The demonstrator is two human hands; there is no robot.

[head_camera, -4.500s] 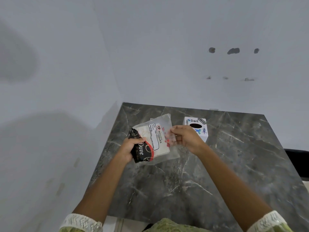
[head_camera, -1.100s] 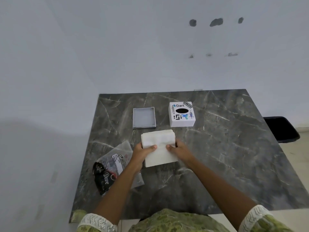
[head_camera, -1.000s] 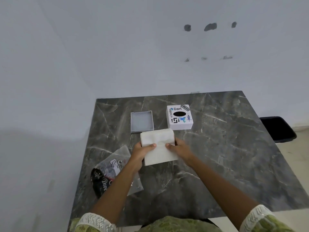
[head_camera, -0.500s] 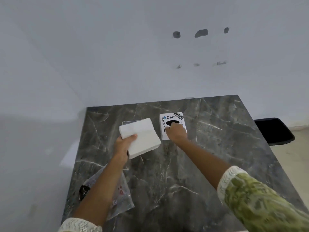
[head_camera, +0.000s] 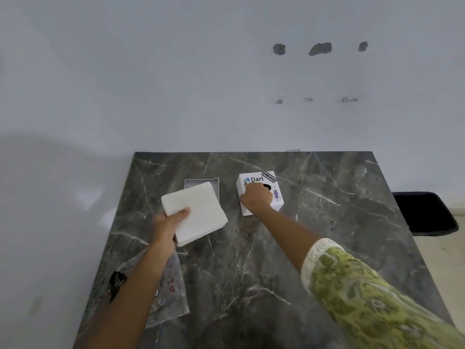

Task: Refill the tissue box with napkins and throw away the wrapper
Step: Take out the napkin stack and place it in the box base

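Grey marble with pale veins made up the tabletop [head_camera: 327, 248], which filled the lower half of the head view and ran back to a plain white wall [head_camera: 176, 84] marked by a few dark holes.

The left hand [head_camera: 167, 226] gripped a thick stack of white napkins [head_camera: 198, 212] at its near-left corner, thumb pressed on top and the fingers hidden underneath. The stack was tilted and lifted off the marble, and its far edge overlapped a shallow grey tray-like box base [head_camera: 201, 182] lying on the table behind it; only the far rim of that base showed.

The right hand [head_camera: 256, 199] lay on the white tissue box cover [head_camera: 261, 192], a cube with "Dart" and "SOFTWARE ENGINEER" stickers and a dark oval opening on top. The fingers curled over the top near that opening and the near-left edge; whether they clasped the cover or merely rested on it could not be told. The cover sat on the marble just right of the grey base, apart from it.

The clear plastic wrapper [head_camera: 171, 295] lay flat near the table's near-left edge, partly hidden beneath the left forearm, with a black printed patch at its left end and small red marks.

A green patterned sleeve [head_camera: 364, 293] with a white lace cuff covered the right arm. A black bin [head_camera: 425, 212] stood on the floor beyond the table's right edge.
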